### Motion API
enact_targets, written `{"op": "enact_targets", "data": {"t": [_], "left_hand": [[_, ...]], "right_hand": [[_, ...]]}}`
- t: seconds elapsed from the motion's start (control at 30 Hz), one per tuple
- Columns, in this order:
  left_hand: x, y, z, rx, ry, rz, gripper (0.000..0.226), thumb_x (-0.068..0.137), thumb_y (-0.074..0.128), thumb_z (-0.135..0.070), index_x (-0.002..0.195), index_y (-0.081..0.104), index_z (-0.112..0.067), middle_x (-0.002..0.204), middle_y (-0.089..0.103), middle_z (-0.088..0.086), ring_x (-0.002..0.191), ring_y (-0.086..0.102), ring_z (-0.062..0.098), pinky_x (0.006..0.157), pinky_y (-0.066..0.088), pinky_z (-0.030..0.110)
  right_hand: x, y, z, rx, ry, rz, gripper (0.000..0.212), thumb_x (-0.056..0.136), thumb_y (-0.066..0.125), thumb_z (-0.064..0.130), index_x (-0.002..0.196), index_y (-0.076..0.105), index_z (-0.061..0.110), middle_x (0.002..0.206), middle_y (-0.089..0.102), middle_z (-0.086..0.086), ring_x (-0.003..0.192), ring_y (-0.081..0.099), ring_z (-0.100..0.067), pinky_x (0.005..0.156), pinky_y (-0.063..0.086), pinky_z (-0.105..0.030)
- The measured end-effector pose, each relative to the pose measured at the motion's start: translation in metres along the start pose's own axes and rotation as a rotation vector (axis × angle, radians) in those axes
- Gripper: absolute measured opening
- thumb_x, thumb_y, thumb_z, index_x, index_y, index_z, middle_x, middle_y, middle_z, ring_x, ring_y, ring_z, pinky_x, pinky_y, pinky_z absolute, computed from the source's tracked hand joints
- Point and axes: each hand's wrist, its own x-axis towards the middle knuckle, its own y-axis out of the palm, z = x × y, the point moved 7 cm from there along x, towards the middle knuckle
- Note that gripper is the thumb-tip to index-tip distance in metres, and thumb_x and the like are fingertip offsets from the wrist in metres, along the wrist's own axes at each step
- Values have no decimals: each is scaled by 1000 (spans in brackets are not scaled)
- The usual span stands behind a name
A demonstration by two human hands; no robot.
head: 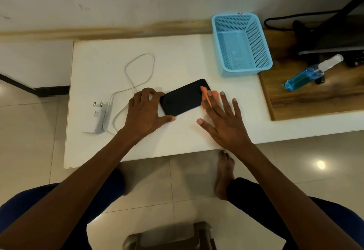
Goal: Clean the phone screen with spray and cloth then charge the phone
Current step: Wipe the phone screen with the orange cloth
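A black phone (184,97) lies screen up on the white table (177,60). My left hand (145,111) grips its left end, fingers on the far edge and thumb on the near edge. My right hand (222,119) lies flat with fingers spread and presses an orange cloth (209,96) onto the phone's right end; most of the cloth is hidden under the fingers. A white charger (99,116) with its looped white cable (136,76) lies to the left of the phone. A spray bottle (311,73) of blue liquid lies on its side at the right.
An empty light blue perforated basket (241,44) stands at the table's back right. The bottle rests on a wooden board (315,101) beside dark equipment and a black cable (295,16). A wall runs behind. My bare foot (224,172) rests on the tiled floor.
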Motion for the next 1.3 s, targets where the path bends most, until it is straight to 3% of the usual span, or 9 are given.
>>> {"op": "enact_targets", "data": {"t": [0.2,0.37,0.53,0.73,0.97,1.3], "left_hand": [[-1,0,1,0,-4,-8,84,68,72,-68,135,49,-24,139,44,8,127,41,32,103,35,46],[-3,-3,-1,-8,23,-28,83,70,70,-68,136,51,-22,136,46,10,124,43,33,101,35,46],[-1,-4,-2,13,15,-13,84,71,69,-70,138,49,-23,138,45,8,126,42,32,103,34,45],[-1,-4,-3,21,0,2,83,71,71,-67,138,47,-25,140,43,7,128,40,32,105,32,46],[1,-2,-3,7,-1,20,83,70,73,-65,138,47,-24,141,42,8,128,39,33,105,32,47],[0,-4,-3,-15,7,-3,83,70,72,-66,136,49,-23,138,44,8,126,41,32,102,33,45]], "right_hand": [[-4,6,50,-2,-143,16,77,97,13,70,159,12,25,168,3,2,154,0,-27,121,7,-59],[-3,13,79,-40,-228,20,77,98,15,70,159,12,24,168,2,2,154,-2,-26,121,6,-57],[1,9,77,-77,-224,-18,75,98,15,70,158,17,25,167,12,2,154,6,-29,119,10,-60],[1,2,40,-127,-61,-68,73,99,16,69,157,23,26,167,12,4,152,13,-31,118,10,-64],[5,0,17,-85,64,-37,78,96,4,72,159,5,27,167,-1,4,154,-1,-26,120,7,-60],[20,4,76,-23,-149,-1,78,96,9,70,158,19,24,167,7,2,154,2,-27,118,9,-61]]}}
